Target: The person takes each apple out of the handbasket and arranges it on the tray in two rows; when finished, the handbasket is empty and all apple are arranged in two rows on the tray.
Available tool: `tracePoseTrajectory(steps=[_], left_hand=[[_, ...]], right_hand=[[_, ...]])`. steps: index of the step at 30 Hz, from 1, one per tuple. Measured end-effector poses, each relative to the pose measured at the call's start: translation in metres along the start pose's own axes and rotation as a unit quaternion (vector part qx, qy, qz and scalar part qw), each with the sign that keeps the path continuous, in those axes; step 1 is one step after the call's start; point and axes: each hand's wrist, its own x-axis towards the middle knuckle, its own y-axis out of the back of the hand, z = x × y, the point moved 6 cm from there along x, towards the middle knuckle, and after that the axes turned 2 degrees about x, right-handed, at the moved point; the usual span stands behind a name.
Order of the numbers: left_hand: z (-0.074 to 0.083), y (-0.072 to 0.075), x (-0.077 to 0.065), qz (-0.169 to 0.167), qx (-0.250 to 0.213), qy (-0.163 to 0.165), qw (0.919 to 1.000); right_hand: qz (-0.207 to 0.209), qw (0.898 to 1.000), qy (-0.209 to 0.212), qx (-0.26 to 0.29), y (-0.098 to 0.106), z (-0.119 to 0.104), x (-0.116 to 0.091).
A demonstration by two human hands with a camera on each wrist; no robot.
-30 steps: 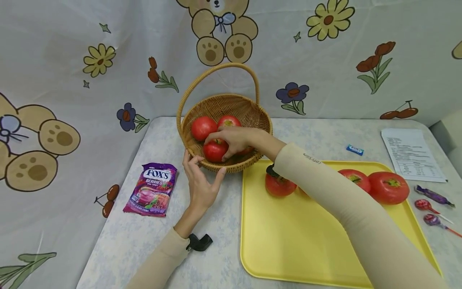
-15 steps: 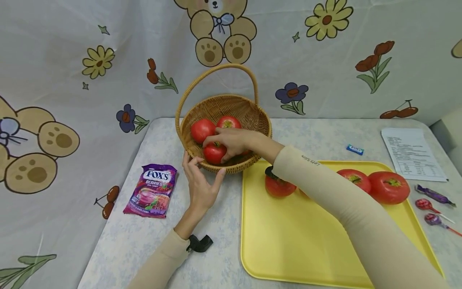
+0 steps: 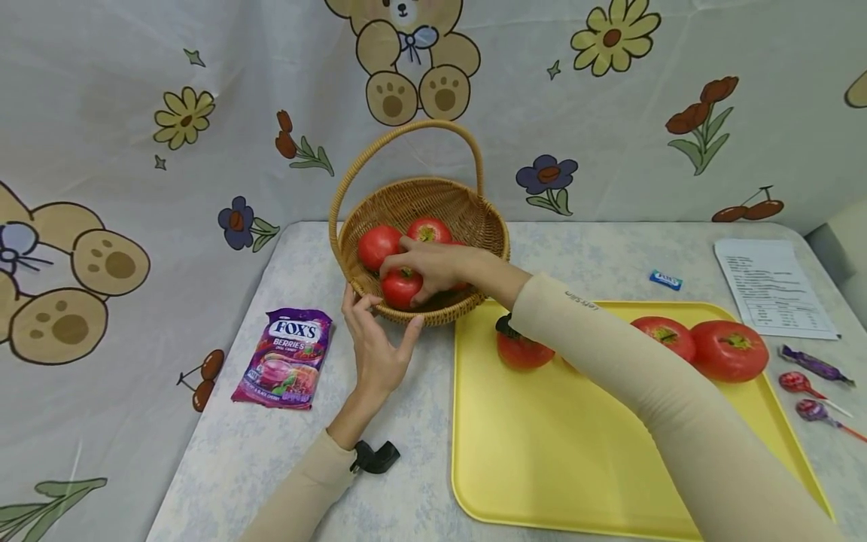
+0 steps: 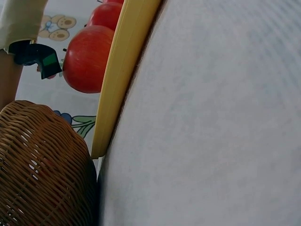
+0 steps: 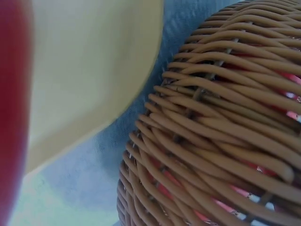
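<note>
A pale cloth [image 3: 515, 83] printed with cartoon bears [image 3: 452, 59], yellow flowers [image 3: 615, 38], purple flowers [image 3: 547, 174], tulips [image 3: 689, 120] and cherries [image 3: 764, 208] hangs behind the table [image 3: 427, 459] and along its left side, lightly creased. The table's top is whitish with faint blue mottling and rounded far corners, under soft light. Just beyond its far right corner stands a grey surface [image 3: 830, 252], too cropped to identify.

Cream L slv [image 3: 298, 485], cream R slv [image 3: 650, 384] w/ sm. dk lettering [image 3: 582, 300], blk wrist cams [image 3: 379, 457]
</note>
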Motion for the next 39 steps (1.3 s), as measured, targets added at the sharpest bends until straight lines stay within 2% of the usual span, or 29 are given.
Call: tracePoseTrajectory(steps=[9, 17, 29, 39], left_hand=[[0.002, 0.000, 0.000, -0.003, 0.004, -0.003, 1.0000], [0.002, 0.000, 0.000, -0.001, 0.001, -0.007, 1.0000], [0.000, -0.001, -0.001, 0.000, -0.001, -0.005, 1.0000], [0.001, 0.000, -0.001, -0.001, 0.005, 0.000, 1.0000]], right_hand=[[0.009, 1.000, 0.010, 0.018, 0.005, -0.002, -0.006], [0.055, 0.998, 0.023, 0.033, 0.023, -0.004, -0.024], [0.128, 0.991, 0.029, 0.029, 0.049, 0.001, -0.074], [0.166, 0.985, 0.048, 0.023, 0.063, -0.013, -0.130]])
